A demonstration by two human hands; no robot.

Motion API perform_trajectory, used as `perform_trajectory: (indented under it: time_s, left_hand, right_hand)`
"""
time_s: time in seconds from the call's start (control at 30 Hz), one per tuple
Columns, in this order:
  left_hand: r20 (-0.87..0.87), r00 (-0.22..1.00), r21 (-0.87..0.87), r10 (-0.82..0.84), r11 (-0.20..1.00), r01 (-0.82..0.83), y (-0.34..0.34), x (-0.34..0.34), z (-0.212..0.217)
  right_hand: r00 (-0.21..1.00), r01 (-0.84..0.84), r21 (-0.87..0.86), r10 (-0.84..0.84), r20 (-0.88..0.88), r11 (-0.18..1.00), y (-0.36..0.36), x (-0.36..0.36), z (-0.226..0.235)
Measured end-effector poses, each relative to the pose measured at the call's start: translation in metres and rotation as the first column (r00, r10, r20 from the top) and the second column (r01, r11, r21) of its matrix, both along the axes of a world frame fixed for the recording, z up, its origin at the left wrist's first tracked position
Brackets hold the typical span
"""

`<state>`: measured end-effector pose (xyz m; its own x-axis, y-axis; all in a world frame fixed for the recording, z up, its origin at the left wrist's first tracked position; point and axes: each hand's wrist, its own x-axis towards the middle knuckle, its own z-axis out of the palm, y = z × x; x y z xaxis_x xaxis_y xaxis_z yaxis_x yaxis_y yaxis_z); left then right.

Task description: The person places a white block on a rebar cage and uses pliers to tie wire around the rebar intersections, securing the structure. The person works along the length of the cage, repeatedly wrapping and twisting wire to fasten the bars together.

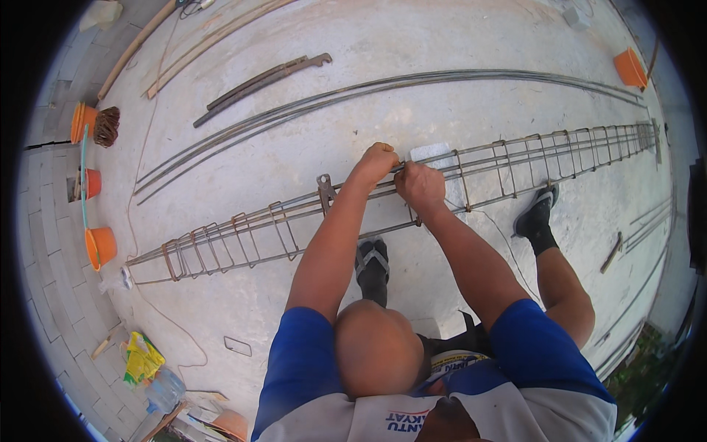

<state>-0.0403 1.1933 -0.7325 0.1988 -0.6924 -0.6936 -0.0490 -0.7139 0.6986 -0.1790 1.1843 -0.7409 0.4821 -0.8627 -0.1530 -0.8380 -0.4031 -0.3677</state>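
A long rebar cage (515, 171) of steel bars and square stirrups stretches across the concrete floor in front of me. At its middle, my left hand (377, 163) is closed at the upper far bar, fingertips pinched together. Close beside it, my right hand (421, 188) makes a fist against the same bars. Whatever sits between the fingers of either hand is too small or hidden to make out. Left of my hands, a rusty metal tool with a notched head (325, 193) rests upright against the cage. A pale block (433, 152) lies beneath the bars by my right hand.
Several loose rebars (346, 92) lie beyond the cage, with two dark metal pieces (261, 90) behind them. Orange buckets (101, 245) line the block wall at left. A single stirrup (237, 346) lies on the near floor. A thin cord (508, 236) runs near my right foot.
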Motion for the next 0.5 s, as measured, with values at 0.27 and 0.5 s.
perform_trajectory:
  time_s: [0.27,0.5]
  left_hand:
    - [0.135,0.984,-0.040,0.118,0.993,-0.113,0.006,-0.014,-0.007]
    - [0.005,0.990,-0.167,0.143,0.976,-0.140,0.022,-0.018,0.010]
  right_hand:
    - [0.997,-0.019,-0.065,0.024,0.071,0.998,0.001,-0.003,-0.004]
    - [0.999,-0.009,-0.025,0.010,0.039,1.000,0.001,-0.003,-0.006]
